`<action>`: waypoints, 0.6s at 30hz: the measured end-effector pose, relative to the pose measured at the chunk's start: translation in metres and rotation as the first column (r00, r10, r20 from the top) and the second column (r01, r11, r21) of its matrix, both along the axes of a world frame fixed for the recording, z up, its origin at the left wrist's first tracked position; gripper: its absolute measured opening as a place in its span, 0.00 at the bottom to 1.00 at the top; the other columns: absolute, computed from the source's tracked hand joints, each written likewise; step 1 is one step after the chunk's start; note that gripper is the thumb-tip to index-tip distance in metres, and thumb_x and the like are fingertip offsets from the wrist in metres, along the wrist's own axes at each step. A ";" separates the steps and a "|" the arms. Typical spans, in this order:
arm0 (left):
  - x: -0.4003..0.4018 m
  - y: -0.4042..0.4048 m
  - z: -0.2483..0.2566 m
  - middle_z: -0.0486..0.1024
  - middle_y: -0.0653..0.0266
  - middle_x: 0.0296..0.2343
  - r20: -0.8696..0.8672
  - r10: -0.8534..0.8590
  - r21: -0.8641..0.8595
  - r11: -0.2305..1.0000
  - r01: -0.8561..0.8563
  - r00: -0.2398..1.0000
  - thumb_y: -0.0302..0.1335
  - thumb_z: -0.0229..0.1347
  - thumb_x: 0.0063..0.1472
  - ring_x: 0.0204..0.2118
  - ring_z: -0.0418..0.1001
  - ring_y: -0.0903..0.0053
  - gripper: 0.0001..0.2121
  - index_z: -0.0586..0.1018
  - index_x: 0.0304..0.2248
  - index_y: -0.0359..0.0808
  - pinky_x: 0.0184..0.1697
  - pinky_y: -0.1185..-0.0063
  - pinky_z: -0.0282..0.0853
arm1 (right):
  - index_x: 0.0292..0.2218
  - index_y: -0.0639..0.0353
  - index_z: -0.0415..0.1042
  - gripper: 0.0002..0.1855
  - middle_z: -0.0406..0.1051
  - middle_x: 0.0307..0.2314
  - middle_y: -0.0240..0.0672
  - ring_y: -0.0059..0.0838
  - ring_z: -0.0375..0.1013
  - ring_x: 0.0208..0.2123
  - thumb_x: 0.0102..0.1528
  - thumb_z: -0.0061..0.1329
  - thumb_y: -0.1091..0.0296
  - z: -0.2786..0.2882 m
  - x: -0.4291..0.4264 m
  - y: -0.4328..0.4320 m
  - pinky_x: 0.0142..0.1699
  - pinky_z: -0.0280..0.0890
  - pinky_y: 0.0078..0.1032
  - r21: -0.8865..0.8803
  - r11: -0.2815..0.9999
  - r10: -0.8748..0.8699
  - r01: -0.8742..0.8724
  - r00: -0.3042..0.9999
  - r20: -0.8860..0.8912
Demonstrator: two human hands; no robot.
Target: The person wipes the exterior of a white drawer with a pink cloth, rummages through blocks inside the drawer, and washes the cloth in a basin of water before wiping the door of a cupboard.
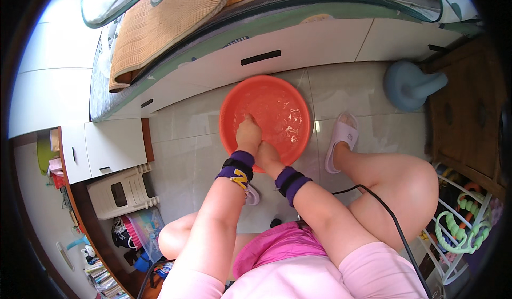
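Note:
An orange-red plastic basin [294, 99] with clear, glinting water stands on the floor before me. My left hand [249, 134] is over the left part of the basin, its fingers curled. Against it, lower and to the right, rests my right hand [267, 154], its fingers hidden behind the left hand. Whether either one grips something cannot be made out. Purple bands with black straps circle both wrists: the left wristband [238, 167] bears a yellow mark, and the right wristband [293, 185] sits near the basin's front rim.
Behind the basin runs a white bed base with drawers [304, 41], topped by a woven mat [168, 27]. A blue-grey rounded object [406, 85] stands right, beside a wooden cabinet [468, 103]. A beige plastic stool [120, 193] leans left. A black cable [384, 205] crosses my right leg.

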State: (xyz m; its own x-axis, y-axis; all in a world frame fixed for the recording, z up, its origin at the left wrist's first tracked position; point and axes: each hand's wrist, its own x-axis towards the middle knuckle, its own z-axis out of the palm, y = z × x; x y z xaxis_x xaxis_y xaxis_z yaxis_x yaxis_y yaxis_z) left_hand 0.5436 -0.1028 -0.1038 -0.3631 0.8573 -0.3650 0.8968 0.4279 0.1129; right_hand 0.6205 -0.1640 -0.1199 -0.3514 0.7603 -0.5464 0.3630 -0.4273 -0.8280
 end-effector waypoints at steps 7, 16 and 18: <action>-0.024 -0.025 0.044 0.77 0.46 0.35 0.330 0.042 0.254 0.958 -0.132 0.943 0.34 0.51 0.61 0.40 0.75 0.52 0.13 0.78 0.40 0.34 0.42 0.64 0.71 | 0.40 0.54 0.75 0.22 0.76 0.35 0.47 0.49 0.75 0.39 0.50 0.51 0.48 0.038 0.001 -0.007 0.41 0.69 0.41 0.158 0.986 0.034 -0.057 0.989 0.145; -0.039 -0.076 0.118 0.74 0.54 0.41 0.810 -0.087 0.260 0.940 -0.222 0.581 0.36 0.59 0.56 0.44 0.74 0.72 0.26 0.67 0.49 0.29 0.46 0.76 0.70 | 0.33 0.72 0.72 0.28 0.76 0.29 0.51 0.43 0.77 0.36 0.41 0.63 0.53 0.123 0.043 0.000 0.40 0.70 0.35 0.502 0.865 -0.118 -0.007 0.969 0.217; -0.037 -0.085 0.149 0.74 0.59 0.37 0.817 -0.114 0.322 0.904 -0.283 0.565 0.34 0.60 0.55 0.38 0.74 0.77 0.24 0.67 0.47 0.30 0.40 0.78 0.71 | 0.32 0.71 0.73 0.27 0.75 0.27 0.46 0.34 0.77 0.33 0.41 0.64 0.52 0.151 0.047 0.010 0.37 0.70 0.31 0.484 0.864 0.102 -0.139 0.990 0.103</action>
